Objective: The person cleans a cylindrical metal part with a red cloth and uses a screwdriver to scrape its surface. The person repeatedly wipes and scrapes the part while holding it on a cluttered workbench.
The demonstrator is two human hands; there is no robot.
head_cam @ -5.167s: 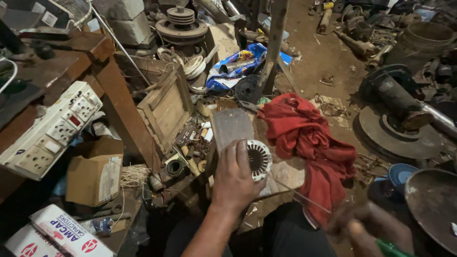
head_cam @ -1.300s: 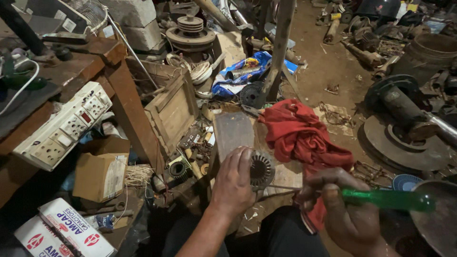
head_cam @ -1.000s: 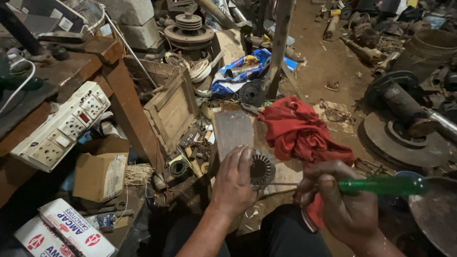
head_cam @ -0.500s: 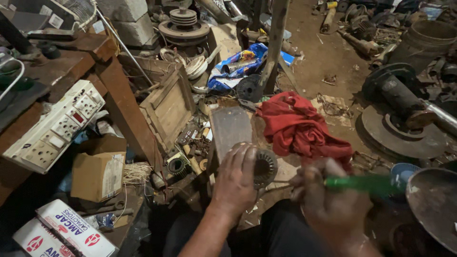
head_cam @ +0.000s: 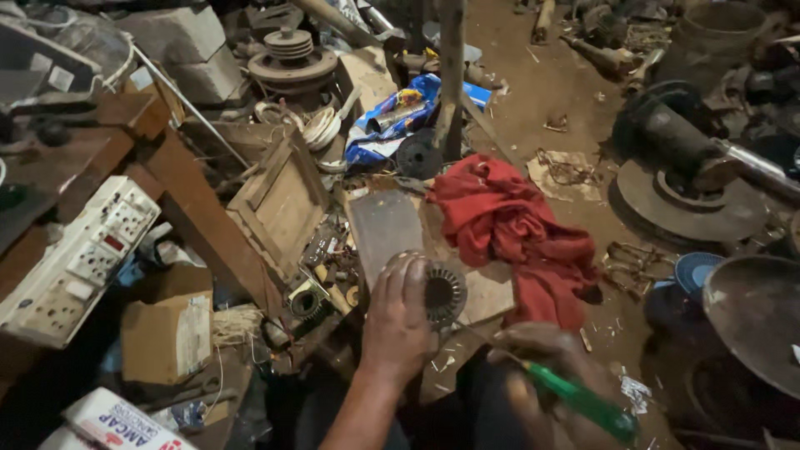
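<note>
My left hand (head_cam: pixel 397 317) grips a round slotted metal motor core (head_cam: pixel 444 293), holding it upright over a small wooden board (head_cam: pixel 492 292). My right hand (head_cam: pixel 550 367) holds a green-handled screwdriver (head_cam: pixel 583 402); its thin shaft runs up and left toward the core. A red cloth (head_cam: pixel 517 229) lies crumpled just to the right of the core. A flat grey metal plate (head_cam: pixel 382 223) rests behind the core.
A wooden frame (head_cam: pixel 279 204) leans at left, beside a wooden bench leg (head_cam: pixel 208 221) and a white switch board (head_cam: pixel 79 258). A cardboard box (head_cam: pixel 167 337) sits lower left. Pulleys (head_cam: pixel 292 54), a post (head_cam: pixel 451 75), a motor with disc (head_cam: pixel 683 183) and a metal pan (head_cam: pixel 754 312) crowd the dirt floor.
My right hand picked up the green screwdriver, then swung it down from level to angled, tip near the core. My left hand kept hold of the core.
</note>
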